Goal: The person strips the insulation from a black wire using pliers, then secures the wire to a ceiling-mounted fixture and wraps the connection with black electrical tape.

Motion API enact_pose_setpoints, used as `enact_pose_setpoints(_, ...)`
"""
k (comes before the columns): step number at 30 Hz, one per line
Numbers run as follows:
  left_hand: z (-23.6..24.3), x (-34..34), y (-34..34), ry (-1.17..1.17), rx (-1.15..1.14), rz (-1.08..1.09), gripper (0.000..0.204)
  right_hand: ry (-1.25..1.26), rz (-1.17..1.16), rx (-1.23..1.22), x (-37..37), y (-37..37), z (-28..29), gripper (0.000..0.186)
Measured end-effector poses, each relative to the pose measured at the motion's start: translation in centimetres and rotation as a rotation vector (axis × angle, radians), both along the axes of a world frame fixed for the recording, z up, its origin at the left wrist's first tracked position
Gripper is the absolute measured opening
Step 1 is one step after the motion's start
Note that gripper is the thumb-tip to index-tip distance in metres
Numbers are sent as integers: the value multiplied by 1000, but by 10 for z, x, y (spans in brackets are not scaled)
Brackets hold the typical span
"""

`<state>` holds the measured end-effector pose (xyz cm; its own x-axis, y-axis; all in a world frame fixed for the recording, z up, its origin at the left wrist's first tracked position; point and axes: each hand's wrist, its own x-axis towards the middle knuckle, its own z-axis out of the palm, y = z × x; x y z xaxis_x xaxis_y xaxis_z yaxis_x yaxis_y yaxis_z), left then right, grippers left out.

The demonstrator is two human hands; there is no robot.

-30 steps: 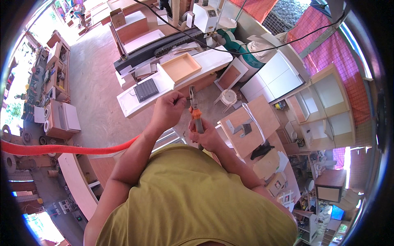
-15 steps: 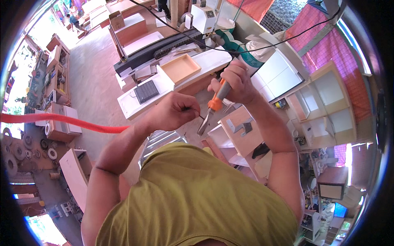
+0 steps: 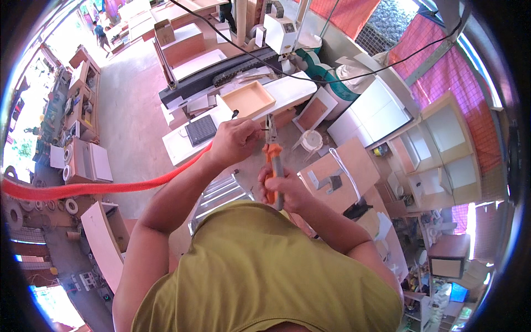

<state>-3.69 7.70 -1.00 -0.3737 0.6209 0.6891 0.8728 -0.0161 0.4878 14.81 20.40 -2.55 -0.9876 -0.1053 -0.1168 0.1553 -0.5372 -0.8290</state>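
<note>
My left hand [image 3: 235, 143] is closed on a thin dark wire-like piece [image 3: 264, 129], which meets the jaws of the pliers [image 3: 274, 153]. My right hand [image 3: 282, 188] grips their orange and grey handles, jaws pointing upward. A red corrugated hose [image 3: 66, 189] runs from the left rim to behind my left hand, where its end is hidden. A small dark object [image 3: 235, 113] shows just above that hand. An aluminium ladder [image 3: 213, 193] stands below my arms, partly covered by my body.
A white bench [image 3: 177, 145] ahead carries a black grid panel [image 3: 200, 130] and wooden tray [image 3: 248, 98]. A black cable [image 3: 365, 71] hangs overhead. A stool [image 3: 311, 141], wooden board [image 3: 345, 157] and cabinets [image 3: 445, 133] stand right. A person [image 3: 101, 36] is far back.
Half a second ago my right hand was raised with the pliers pointing down; it has lowered and turned them upward. My left hand has risen slightly.
</note>
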Motion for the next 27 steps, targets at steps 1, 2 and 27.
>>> enact_pose_setpoints(1, 8, 3, -2, -118, -59, -8, 4, 112, -113, 392, -2, 3, -13, 27)
enact_pose_setpoints(2, 19, 4, -4, -216, -96, -85, 5, 219, -226, 785, -5, 6, -28, 28)
enact_pose_setpoints(27, 28, -9, -7, 171, -75, -75, 11, -4, 92, -223, -1, -7, 1, 29)
